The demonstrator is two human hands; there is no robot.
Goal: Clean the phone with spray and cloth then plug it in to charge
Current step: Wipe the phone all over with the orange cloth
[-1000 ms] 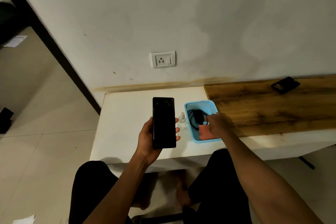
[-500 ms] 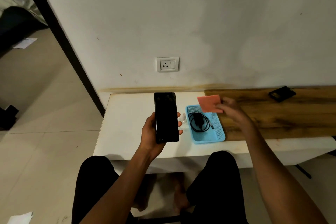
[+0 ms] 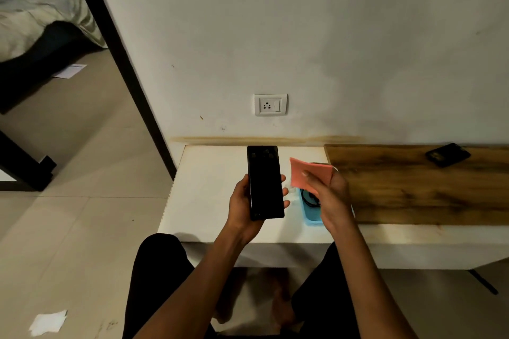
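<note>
My left hand (image 3: 242,206) holds a black phone (image 3: 265,182) upright over the white table (image 3: 209,190), its dark screen toward me. My right hand (image 3: 327,195) grips a pink cloth (image 3: 308,175) just right of the phone, a small gap between them. Under that hand sits a blue basket (image 3: 311,216) with a black charger and cable (image 3: 309,198) partly showing. The small spray bottle (image 3: 292,190) is mostly hidden between the phone and my right hand. A white wall socket (image 3: 270,104) is above the table.
A wooden board (image 3: 418,187) covers the table's right part, with a second dark phone-like object (image 3: 447,154) near the wall. My knees are under the table's front edge. Tiled floor, a dark door frame (image 3: 121,63) and a bed lie to the left.
My right hand lifted the pink cloth out of the blue basket and brought it left and closer to the phone. The phone stays in my left hand.
</note>
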